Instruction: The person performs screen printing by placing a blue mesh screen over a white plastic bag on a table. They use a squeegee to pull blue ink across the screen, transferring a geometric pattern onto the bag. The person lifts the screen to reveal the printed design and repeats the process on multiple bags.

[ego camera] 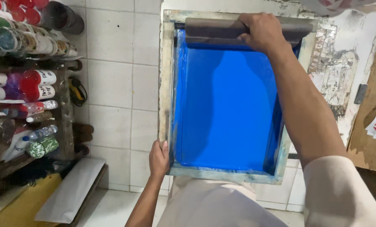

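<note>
Two bare hands work one screen-printing frame (167, 84), seen from above. Right hand (261, 31), at 12 o'clock, has its fingers curled tight over the grey squeegee (213, 31), which lies across the frame's far end, touching the blue mesh (226, 109). Left hand (159, 157), at 7 o'clock, clasps the frame's near left corner, thumb on the top face, fingers wrapped under and hidden. Mesh is coated wet blue inside a pale, stained wooden border. At 9 o'clock, beyond white floor tiles (112, 84), a shelf (66, 109) holds paint jars (36, 84) and bottles. At 3 o'clock lies a paint-smeared board (371, 126).
</note>
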